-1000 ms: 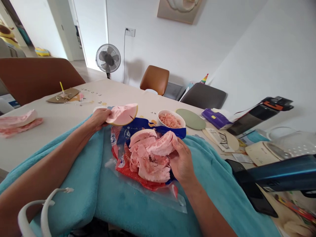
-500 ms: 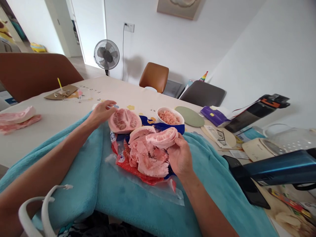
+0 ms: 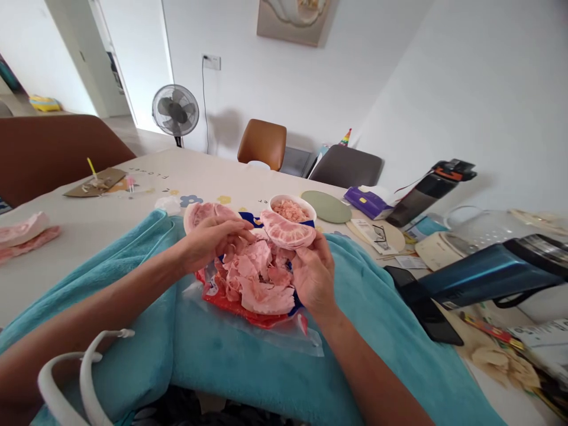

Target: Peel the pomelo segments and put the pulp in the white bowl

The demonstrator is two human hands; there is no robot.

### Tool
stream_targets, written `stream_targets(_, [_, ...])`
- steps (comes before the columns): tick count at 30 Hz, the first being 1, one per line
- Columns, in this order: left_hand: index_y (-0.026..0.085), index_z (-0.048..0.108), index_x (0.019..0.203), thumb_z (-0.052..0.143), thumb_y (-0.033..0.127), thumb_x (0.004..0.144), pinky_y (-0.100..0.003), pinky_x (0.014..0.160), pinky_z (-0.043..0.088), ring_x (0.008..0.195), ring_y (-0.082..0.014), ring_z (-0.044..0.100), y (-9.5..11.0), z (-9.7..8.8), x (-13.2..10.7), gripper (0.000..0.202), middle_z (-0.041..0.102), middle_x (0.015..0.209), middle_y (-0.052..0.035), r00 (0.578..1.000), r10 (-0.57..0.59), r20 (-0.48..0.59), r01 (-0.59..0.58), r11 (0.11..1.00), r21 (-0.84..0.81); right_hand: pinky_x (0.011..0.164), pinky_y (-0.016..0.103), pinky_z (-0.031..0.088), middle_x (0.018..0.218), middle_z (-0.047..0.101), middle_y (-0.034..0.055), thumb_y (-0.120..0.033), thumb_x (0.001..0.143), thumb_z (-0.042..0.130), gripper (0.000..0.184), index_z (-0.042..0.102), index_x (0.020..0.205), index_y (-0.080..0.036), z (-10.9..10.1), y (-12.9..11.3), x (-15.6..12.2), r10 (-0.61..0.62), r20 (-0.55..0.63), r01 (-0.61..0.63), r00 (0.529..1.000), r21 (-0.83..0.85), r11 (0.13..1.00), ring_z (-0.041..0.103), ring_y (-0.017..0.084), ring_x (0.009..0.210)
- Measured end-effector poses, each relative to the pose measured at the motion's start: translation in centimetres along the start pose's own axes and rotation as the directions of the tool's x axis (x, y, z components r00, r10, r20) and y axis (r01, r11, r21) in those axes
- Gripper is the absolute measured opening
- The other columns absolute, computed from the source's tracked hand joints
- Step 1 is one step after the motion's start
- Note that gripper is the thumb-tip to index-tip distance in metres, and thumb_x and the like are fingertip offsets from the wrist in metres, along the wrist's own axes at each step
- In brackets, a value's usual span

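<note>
My right hand grips a wedge of pink pomelo, its cut face showing pale membranes. My left hand is to its left with curved fingers, thumb apart and nothing visible between them, partly covering a cut pomelo half. Below both hands, a heap of torn pomelo peel and membrane lies on a red, blue and clear plastic bag. Just behind the wedge stands a white bowl of loose pink pulp.
A teal towel covers the near table edge. To the right are a dark phone, a blue bottle, a green round mat, glasses and a purple tissue pack. More peel lies far left.
My left hand has moved right and nearer, from beyond the pomelo half to above the peel heap. The wedge in my right hand has turned, its cut face now more toward me. The view has shifted slightly.
</note>
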State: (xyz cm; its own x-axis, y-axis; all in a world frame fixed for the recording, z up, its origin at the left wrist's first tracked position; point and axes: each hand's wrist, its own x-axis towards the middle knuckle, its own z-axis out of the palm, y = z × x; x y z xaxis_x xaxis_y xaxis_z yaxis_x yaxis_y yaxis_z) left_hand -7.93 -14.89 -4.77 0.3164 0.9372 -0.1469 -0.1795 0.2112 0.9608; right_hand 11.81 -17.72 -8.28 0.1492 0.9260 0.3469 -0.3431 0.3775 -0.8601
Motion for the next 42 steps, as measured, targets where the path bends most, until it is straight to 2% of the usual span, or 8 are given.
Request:
stream_targets(2, [0.011,0.069,0.089,0.063,0.038,0.083,-0.021,0.050,0.050,0.067,-0.0152,0.067,0.0,1.3,0.0,0.029,0.071,0.089,-0.0127,0.972,-0.175,0.155,0.186,0.981,-0.062,0.087,0.035,0.052,0.104,0.067,0.0011,-0.018,0.077,0.062,0.027,0.061,0.103,-0.026,0.0,0.1,-0.4,-0.098,0.022,0.100,0.995,-0.117,0.988,0.063,0.017,0.097])
stream_targets(5, [0.011,0.068,0.090,0.060,0.043,0.087,-0.026,0.066,0.056,0.075,-0.0174,0.068,-0.4,2.9,0.2,0.033,0.071,0.087,-0.0120,0.945,-0.111,0.308,0.151,0.982,-0.109,0.099,0.042,0.047,0.125,0.060,0.0062,-0.013,0.079,0.061,0.037,0.057,0.113,-0.027,-0.3,0.4,-0.8,-0.277,0.191,0.324,0.942,-0.296,0.898,0.056,0.022,0.118])
stream_targets(8, [0.013,0.068,0.095,0.060,0.037,0.088,-0.029,0.074,0.056,0.078,-0.0158,0.066,-1.1,3.6,0.3,0.026,0.071,0.087,-0.0090,0.951,-0.013,0.308,0.078,0.977,-0.200,0.103,0.046,0.044,0.132,0.054,0.0094,-0.007,0.077,0.061,0.043,0.054,0.115,-0.027,-0.7,0.6,-0.8,-0.392,0.371,0.530,0.842,-0.427,0.733,0.051,0.024,0.125])
stream_targets(11, [0.017,0.067,0.100,0.063,0.030,0.085,-0.029,0.074,0.055,0.077,-0.0147,0.066,-1.9,3.2,0.5,0.020,0.070,0.086,-0.0053,0.963,-0.008,0.271,0.081,0.962,-0.261,0.104,0.048,0.044,0.133,0.052,0.0108,-0.004,0.076,0.057,0.046,0.050,0.116,-0.026,-0.8,0.7,-0.7,-0.398,0.460,0.604,0.793,-0.518,0.605,0.050,0.024,0.126])
stream_targets(17, [0.018,0.065,0.101,0.067,0.024,0.078,-0.029,0.071,0.053,0.074,-0.0142,0.063,-2.9,2.0,1.0,0.024,0.068,0.086,-0.0034,0.971,0.024,0.238,0.045,0.959,-0.279,0.105,0.052,0.041,0.132,0.051,0.0122,0.000,0.074,0.049,0.050,0.047,0.118,-0.025,-0.6,0.5,-0.8,-0.354,0.525,0.617,0.774,-0.500,0.607,0.048,0.026,0.128])
stream_targets(28, [0.018,0.068,0.087,0.057,0.010,0.063,-0.028,0.070,0.048,0.074,-0.0158,0.059,-3.6,1.3,1.2,0.027,0.066,0.076,-0.0019,0.949,0.045,0.313,0.070,0.935,-0.347,0.090,0.037,0.050,0.109,0.065,0.0042,-0.021,0.084,0.061,0.026,0.057,0.110,-0.025,-0.6,0.2,-0.9,-0.175,0.276,0.310,0.945,-0.590,0.746,0.062,0.019,0.099])
stream_targets(36, [0.019,0.069,0.095,0.059,0.010,0.066,-0.029,0.074,0.046,0.077,-0.0164,0.059,-3.9,1.3,1.4,0.032,0.067,0.082,-0.0022,0.934,0.056,0.352,0.048,0.959,-0.279,0.088,0.036,0.051,0.102,0.063,0.0034,-0.019,0.083,0.061,0.017,0.061,0.099,-0.026,-0.6,0.3,-0.8,-0.242,0.292,0.377,0.925,-0.631,0.678,0.062,0.019,0.096])
stream_targets(42, [0.025,0.063,0.118,0.067,0.017,0.074,-0.029,0.081,0.047,0.095,-0.0197,0.060,-4.3,1.5,1.1,0.044,0.066,0.109,-0.0044,0.949,0.089,0.302,-0.049,0.989,-0.137,0.096,0.041,0.049,0.121,0.058,0.0063,-0.019,0.083,0.064,0.040,0.056,0.120,-0.030,-0.4,-0.6,-0.8,-0.283,0.431,0.510,0.857,-0.626,0.589,0.057,0.022,0.112])
